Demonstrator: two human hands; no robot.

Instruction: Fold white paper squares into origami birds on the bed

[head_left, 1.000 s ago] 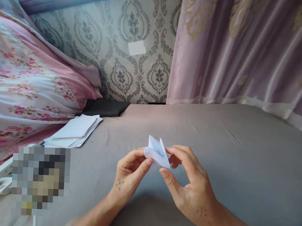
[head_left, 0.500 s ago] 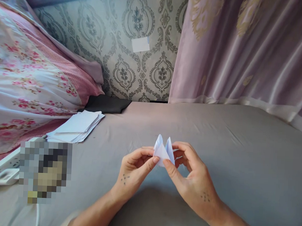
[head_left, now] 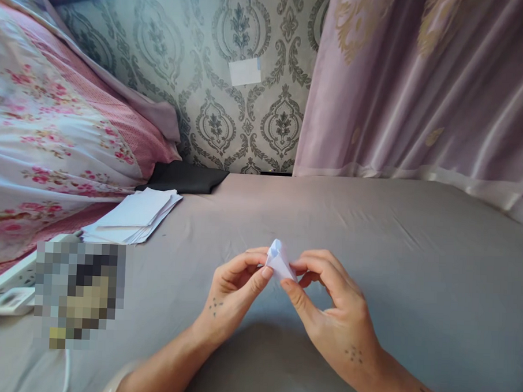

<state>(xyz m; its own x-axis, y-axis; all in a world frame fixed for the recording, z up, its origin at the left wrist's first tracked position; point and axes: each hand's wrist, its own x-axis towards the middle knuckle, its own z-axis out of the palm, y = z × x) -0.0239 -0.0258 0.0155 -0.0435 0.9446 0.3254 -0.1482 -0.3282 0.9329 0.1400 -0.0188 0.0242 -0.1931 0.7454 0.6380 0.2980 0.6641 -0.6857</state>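
Note:
A small piece of folded white paper (head_left: 280, 261) is held up between both hands over the grey sheet. My left hand (head_left: 235, 284) pinches its left edge, thumb in front and fingers behind. On the other side, my right hand (head_left: 330, 297) grips the lower right corner between thumb and index finger. The paper narrows to a pointed top, where an opening between the layers shows. The folds on its far side are hidden from view.
A stack of white paper (head_left: 135, 213) lies at the left, near a black flat item (head_left: 184, 178). A white power strip (head_left: 6, 289) and a blurred-out object (head_left: 88, 292) are closer in. Floral fabric (head_left: 51, 140) hangs left, a pink curtain (head_left: 400, 98) right.
The paper showed two separate peaks before; now a single peak is visible, the right one folded down or in. The fingers of my right hand have closed in towards the paper.

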